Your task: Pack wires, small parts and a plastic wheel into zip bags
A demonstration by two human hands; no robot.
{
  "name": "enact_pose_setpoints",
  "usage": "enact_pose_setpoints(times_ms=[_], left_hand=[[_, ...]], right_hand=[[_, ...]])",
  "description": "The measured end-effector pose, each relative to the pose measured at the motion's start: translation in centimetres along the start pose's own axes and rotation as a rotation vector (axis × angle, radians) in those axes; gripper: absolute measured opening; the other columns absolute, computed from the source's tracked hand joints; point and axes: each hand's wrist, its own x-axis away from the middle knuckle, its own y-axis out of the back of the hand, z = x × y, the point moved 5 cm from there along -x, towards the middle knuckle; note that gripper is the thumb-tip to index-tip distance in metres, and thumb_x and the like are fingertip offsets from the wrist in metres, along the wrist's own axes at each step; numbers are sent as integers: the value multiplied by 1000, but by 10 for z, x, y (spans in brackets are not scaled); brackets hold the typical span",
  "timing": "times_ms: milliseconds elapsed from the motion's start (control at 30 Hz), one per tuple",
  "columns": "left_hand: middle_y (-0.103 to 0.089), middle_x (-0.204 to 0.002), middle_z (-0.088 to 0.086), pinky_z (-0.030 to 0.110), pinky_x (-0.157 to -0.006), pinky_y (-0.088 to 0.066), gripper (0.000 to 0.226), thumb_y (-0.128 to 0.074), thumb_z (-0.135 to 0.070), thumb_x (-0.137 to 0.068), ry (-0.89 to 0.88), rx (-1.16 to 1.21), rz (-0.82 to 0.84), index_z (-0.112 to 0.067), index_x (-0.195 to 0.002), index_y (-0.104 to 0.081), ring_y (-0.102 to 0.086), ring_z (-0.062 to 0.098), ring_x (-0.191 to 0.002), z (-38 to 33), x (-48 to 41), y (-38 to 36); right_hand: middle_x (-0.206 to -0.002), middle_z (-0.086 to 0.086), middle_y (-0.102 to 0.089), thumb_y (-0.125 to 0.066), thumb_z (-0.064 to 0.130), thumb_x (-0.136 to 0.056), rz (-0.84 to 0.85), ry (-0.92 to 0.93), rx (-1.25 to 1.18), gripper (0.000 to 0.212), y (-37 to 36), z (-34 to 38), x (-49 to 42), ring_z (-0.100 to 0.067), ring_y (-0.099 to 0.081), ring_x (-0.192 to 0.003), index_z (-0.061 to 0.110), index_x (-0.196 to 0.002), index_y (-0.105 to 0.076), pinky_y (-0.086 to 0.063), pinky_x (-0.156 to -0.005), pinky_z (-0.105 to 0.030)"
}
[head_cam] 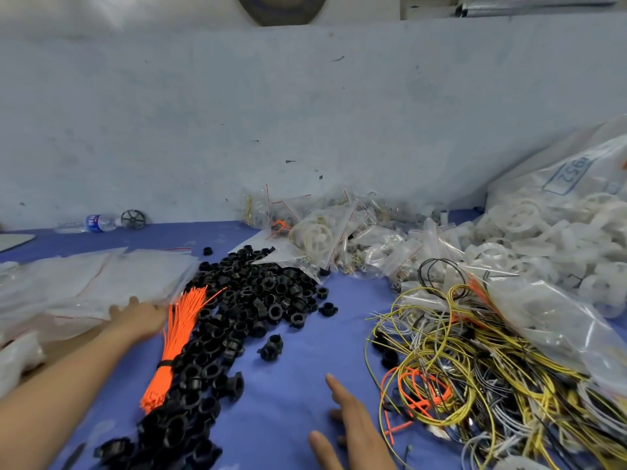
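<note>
My left hand (137,317) reaches to the left and rests flat on the near edge of a stack of empty zip bags (84,283). My right hand (349,425) hovers low over the blue table (288,385) with fingers spread and straight, holding nothing. Between the hands lies a long pile of small black plastic parts (251,307), with a tied bundle of orange wires (173,344) on its left side. A tangle of yellow, grey and orange wires (475,361) lies to the right of my right hand. White plastic wheels (529,239) are heaped at the back right.
Filled zip bags (339,232) are piled against the pale wall at the back. A large clear sack (576,184) of wheels leans on the right. A water bottle (91,222) and a black wheel (133,219) lie at the far left.
</note>
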Motion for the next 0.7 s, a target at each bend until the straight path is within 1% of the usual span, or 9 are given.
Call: enact_pose_setpoints(times_ms=[167, 267, 333, 400, 467, 500, 567, 633, 700], left_hand=[[-56, -127, 26, 41, -102, -35, 38, -37, -23, -102, 33, 159, -153, 3, -112, -64, -51, 40, -117, 8, 11, 13], [-65, -99, 19, 47, -100, -31, 34, -39, -17, -97, -10, 79, -532, -3, -84, -68, -60, 37, -95, -9, 37, 57], [-69, -90, 19, 48, -90, -35, 32, -41, -11, -92, -170, 87, -822, -2, -80, -70, -64, 36, -80, -36, 68, 95], [-70, -99, 16, 45, -79, -42, 27, -47, -10, -89, -387, 213, -933, -4, -93, -73, -66, 35, -76, -69, 107, 123], [-68, -104, 11, 38, -67, -49, 19, -57, 0, -89, -649, 360, -851, -6, -99, -73, -65, 31, -71, -107, 155, 135], [-68, -105, 7, 30, -66, -50, 20, -61, 4, -88, -781, 396, -783, -7, -100, -73, -64, 21, -69, -126, 182, 134], [-66, -105, 0, 9, -67, -41, 27, -61, 9, -86, -1037, 505, -576, -10, -102, -73, -59, 0, -70, -157, 244, 125], [-64, -103, -6, 11, -67, -43, 33, -55, 9, -88, -1186, 810, -145, -13, -102, -74, -60, 0, -69, -172, 296, 111], [-63, -102, -7, 17, -66, -47, 28, -54, 2, -91, -1283, 1139, 291, -15, -101, -75, -62, 7, -66, -175, 337, 110]], right_hand=[[-123, 26, -26, -50, 42, -93, -37, 2, -10, 63, -1, 0, 1, 13, -37, -103, 54, -125, 3, -30, -79, 5], [-121, 28, -29, -53, 38, -93, -78, 9, -38, 64, 1, -2, 3, 13, -40, -105, 54, -124, 1, -29, -83, 4], [-119, 25, -42, -58, 29, -91, -101, -11, -181, 59, 4, -2, 4, 8, -52, -100, 49, -131, -20, -36, -84, -1], [-107, 10, -63, -62, 13, -88, -134, -62, -463, 46, 6, -4, 4, -4, -65, -90, 35, -126, -47, -46, -83, -12], [-94, -6, -72, -61, -2, -86, -191, -96, -803, 36, 11, -4, 4, -18, -70, -89, 20, -115, -60, -52, -87, -28], [-93, -10, -73, -61, -3, -83, -197, -99, -940, 34, 12, -4, 4, -23, -71, -90, 15, -112, -62, -53, -88, -32], [-98, -14, -72, -63, 8, -75, -155, -105, -1167, 36, 13, -2, 2, -26, -70, -93, 14, -111, -63, -55, -85, -32], [-108, -8, -68, -63, 18, -71, -137, -129, -1297, 47, 11, -7, 2, -24, -69, -97, 20, -118, -60, -52, -85, -31], [-128, 1, -56, -62, 11, -81, -121, -198, -1301, 53, 11, -6, 4, -23, -58, -117, 23, -132, -49, -47, -95, -35]])
